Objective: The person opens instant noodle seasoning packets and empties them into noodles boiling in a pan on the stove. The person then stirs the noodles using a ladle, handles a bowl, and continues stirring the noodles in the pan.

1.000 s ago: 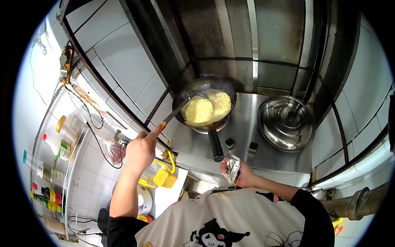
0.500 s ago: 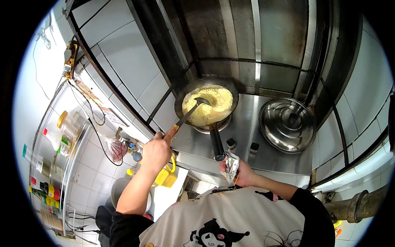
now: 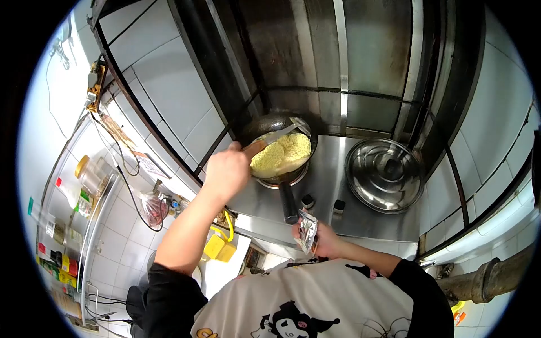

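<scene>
My left hand is closed around the wooden handle of a wok spatula. The spatula's metal head is raised at the far rim of a dark wok on the burner. Pale yellow crumbly food fills the wok, with whitish liquid along its near edge. My right hand is closed on a crumpled silver foil packet, close by the end of the wok's black handle. Whether any right-hand fingers touch that handle cannot be made out.
A shiny metal lid lies on the steel stovetop, right of the wok. Two dark knobs are near the front. On the left, a yellow container stands on a white surface, and a wall rack carries bottles and jars.
My left hand has moved forward and right, lifting the spatula head from the food to the wok's far rim. The food's surface is reshaped. My right hand still holds the packet.
</scene>
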Demonstrator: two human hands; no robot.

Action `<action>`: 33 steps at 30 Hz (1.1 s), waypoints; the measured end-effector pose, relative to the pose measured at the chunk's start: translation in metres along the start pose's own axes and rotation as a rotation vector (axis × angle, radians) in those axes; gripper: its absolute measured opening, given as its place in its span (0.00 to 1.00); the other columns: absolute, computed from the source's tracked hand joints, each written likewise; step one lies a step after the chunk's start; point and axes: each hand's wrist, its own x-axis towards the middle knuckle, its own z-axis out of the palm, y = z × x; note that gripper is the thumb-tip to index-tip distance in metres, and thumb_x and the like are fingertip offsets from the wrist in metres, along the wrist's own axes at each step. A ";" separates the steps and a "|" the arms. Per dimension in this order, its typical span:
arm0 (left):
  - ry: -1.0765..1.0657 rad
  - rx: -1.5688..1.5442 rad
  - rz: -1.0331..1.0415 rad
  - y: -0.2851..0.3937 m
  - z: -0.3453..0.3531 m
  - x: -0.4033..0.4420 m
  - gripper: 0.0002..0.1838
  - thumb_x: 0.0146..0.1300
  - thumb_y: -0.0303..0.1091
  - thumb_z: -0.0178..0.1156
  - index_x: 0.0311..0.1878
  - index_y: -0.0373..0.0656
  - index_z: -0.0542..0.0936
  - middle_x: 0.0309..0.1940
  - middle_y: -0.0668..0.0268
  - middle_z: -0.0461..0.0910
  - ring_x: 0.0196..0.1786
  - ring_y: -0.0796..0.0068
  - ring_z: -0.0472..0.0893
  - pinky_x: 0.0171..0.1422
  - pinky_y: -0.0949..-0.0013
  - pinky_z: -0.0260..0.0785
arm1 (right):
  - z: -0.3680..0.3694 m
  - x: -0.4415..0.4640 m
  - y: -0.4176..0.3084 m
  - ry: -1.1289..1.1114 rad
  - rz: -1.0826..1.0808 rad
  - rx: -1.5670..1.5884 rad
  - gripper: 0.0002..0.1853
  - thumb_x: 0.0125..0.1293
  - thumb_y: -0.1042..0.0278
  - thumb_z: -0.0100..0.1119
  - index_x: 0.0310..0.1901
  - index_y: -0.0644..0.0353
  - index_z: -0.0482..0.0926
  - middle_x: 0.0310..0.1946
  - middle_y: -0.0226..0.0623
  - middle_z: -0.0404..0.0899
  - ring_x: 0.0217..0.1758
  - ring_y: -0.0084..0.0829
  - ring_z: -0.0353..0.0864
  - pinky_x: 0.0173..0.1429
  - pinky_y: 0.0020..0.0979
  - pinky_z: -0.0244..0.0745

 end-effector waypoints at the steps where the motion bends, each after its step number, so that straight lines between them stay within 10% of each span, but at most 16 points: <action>1: -0.013 -0.026 0.015 0.003 0.001 0.009 0.30 0.59 0.30 0.55 0.65 0.70 0.72 0.34 0.59 0.78 0.32 0.59 0.82 0.37 0.61 0.77 | -0.005 0.001 0.000 -0.048 0.026 0.045 0.20 0.73 0.43 0.45 0.35 0.52 0.71 0.26 0.36 0.75 0.30 0.26 0.73 0.34 0.27 0.69; 5: -0.212 0.067 0.108 0.019 0.003 0.036 0.12 0.58 0.29 0.51 0.38 0.37 0.83 0.43 0.54 0.81 0.41 0.59 0.85 0.43 0.62 0.78 | -0.018 0.008 0.006 -0.072 0.000 -0.007 0.22 0.74 0.41 0.39 0.36 0.50 0.74 0.26 0.36 0.74 0.26 0.29 0.73 0.31 0.30 0.71; 9: -0.122 0.327 0.329 0.009 0.002 0.026 0.31 0.60 0.29 0.51 0.66 0.72 0.71 0.38 0.63 0.76 0.35 0.67 0.82 0.37 0.66 0.75 | -0.017 0.004 0.002 -0.083 0.032 0.025 0.22 0.73 0.41 0.43 0.36 0.52 0.71 0.26 0.34 0.74 0.25 0.24 0.73 0.30 0.26 0.71; 19: -0.206 0.232 0.133 -0.041 -0.049 -0.025 0.33 0.54 0.26 0.55 0.65 0.66 0.74 0.36 0.64 0.76 0.35 0.64 0.81 0.40 0.63 0.77 | -0.011 0.012 0.003 -0.041 0.037 -0.039 0.25 0.73 0.38 0.43 0.36 0.55 0.72 0.24 0.32 0.75 0.23 0.24 0.73 0.29 0.25 0.70; 25: -0.146 0.062 -0.003 -0.063 -0.044 -0.070 0.34 0.50 0.22 0.59 0.61 0.69 0.77 0.26 0.64 0.73 0.28 0.62 0.80 0.34 0.60 0.75 | -0.021 0.022 0.003 -0.129 0.130 -0.038 0.35 0.75 0.38 0.32 0.64 0.63 0.69 0.25 0.31 0.73 0.25 0.22 0.72 0.32 0.27 0.71; 33: -0.278 -0.244 -0.210 -0.062 -0.035 -0.108 0.24 0.58 0.29 0.59 0.60 0.57 0.78 0.32 0.55 0.81 0.35 0.53 0.82 0.41 0.57 0.76 | -0.018 0.021 0.001 -0.153 0.132 -0.040 0.35 0.75 0.37 0.32 0.64 0.62 0.69 0.26 0.30 0.73 0.23 0.22 0.69 0.31 0.27 0.69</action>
